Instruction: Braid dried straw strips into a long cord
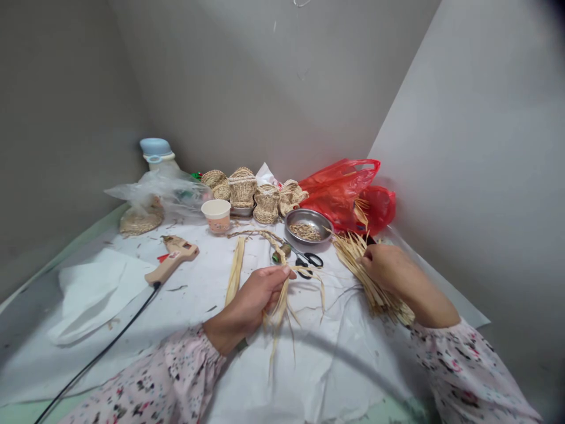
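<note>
My left hand (258,294) pinches a braided straw cord (265,233) between thumb and fingertips. The braid curves away toward the back, and its loose straw ends (278,312) fan out below the fingers. On the right, my right hand (391,268) rests over a bundle of dry straw strips (348,250), with its fingers closed on some of them; exactly how many is hidden. A pair of black-handled scissors (309,259) lies just beyond my left hand, close to a small greenish roll (281,254). One wide flat strip (235,268) lies left of the braid.
A glue gun (174,259) with a black cord lies left, near white paper (101,288). Behind stand a paper cup (217,218), several woven straw pieces (242,188), a metal bowl (290,227) with small bits, a red plastic bag (335,194), and a blue-capped bottle (155,150).
</note>
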Demonstrator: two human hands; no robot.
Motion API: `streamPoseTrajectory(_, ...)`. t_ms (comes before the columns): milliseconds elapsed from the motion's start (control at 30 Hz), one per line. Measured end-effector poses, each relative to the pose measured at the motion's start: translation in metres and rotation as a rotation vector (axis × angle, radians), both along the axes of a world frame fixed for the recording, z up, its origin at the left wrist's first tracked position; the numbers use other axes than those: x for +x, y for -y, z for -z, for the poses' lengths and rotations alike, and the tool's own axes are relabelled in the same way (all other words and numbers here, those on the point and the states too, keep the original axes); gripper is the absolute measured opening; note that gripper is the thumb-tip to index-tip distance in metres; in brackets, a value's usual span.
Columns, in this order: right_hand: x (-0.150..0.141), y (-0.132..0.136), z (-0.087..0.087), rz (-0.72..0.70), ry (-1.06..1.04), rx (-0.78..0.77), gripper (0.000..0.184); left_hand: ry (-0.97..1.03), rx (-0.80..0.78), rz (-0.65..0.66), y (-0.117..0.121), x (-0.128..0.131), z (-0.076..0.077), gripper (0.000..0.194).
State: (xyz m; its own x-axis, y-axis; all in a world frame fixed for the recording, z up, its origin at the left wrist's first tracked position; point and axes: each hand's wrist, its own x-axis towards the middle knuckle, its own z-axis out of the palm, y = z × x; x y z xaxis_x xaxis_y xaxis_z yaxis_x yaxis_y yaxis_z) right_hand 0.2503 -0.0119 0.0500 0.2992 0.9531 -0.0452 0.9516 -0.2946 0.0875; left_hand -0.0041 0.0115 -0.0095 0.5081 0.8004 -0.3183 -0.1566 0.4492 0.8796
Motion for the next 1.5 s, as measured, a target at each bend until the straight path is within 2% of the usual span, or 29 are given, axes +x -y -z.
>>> streamPoseTrajectory(133,0.005,-0.002,0.001,0.002,-0.017,0.028,0.022,0.001,-0.009,-0.003,0.000,0.000,-0.001,0.032)
streamPoseTrajectory(200,0.003,-0.001,-0.004,-0.039,-0.110,0.050,0.021,-0.001,-0.016,-0.002,0.000,0.000,-0.001,0.032)
streamPoseTrajectory(267,-0.002,0.003,-0.011,-0.108,-0.332,0.056,0.020,0.002,-0.024,0.004,0.000,0.000,0.001,0.032)
streamPoseTrajectory(367,-0.014,0.012,-0.022,-0.173,-0.793,0.074,0.015,0.017,-0.021,0.014,0.000,-0.001,0.003,0.031)
streamPoseTrajectory(433,-0.022,0.016,-0.027,-0.195,-1.031,0.104,0.022,0.028,-0.011,0.023,0.000,-0.001,0.003,0.030)
streamPoseTrajectory(533,-0.029,0.017,-0.028,-0.243,-1.245,0.150,0.044,0.029,0.001,0.027,0.000,-0.001,0.003,0.029)
streamPoseTrajectory(600,-0.033,0.015,-0.025,-0.274,-1.319,0.213,0.046,0.016,0.007,0.024,0.000,-0.001,0.003,0.029)
streamPoseTrajectory(700,-0.043,0.012,-0.014,-0.342,-1.279,0.347,0.028,0.008,0.012,0.024,0.000,-0.001,0.002,0.029)
streamPoseTrajectory(833,-0.066,0.010,0.004,-0.590,-1.061,0.473,0.011,0.036,0.005,0.019,0.000,0.000,0.000,0.029)
streamPoseTrajectory(933,-0.081,0.010,0.018,-0.730,-0.913,0.562,0.016,0.071,0.005,0.014,0.000,0.000,-0.001,0.028)
streamPoseTrajectory(1100,-0.092,0.009,0.038,-0.888,-0.776,0.614,0.028,0.120,-0.007,-0.008,-0.002,0.000,0.001,0.026)
streamPoseTrajectory(1500,-0.095,0.009,0.052,-1.004,-0.648,0.679,0.026,0.172,-0.054,-0.065,-0.003,0.000,0.003,0.026)
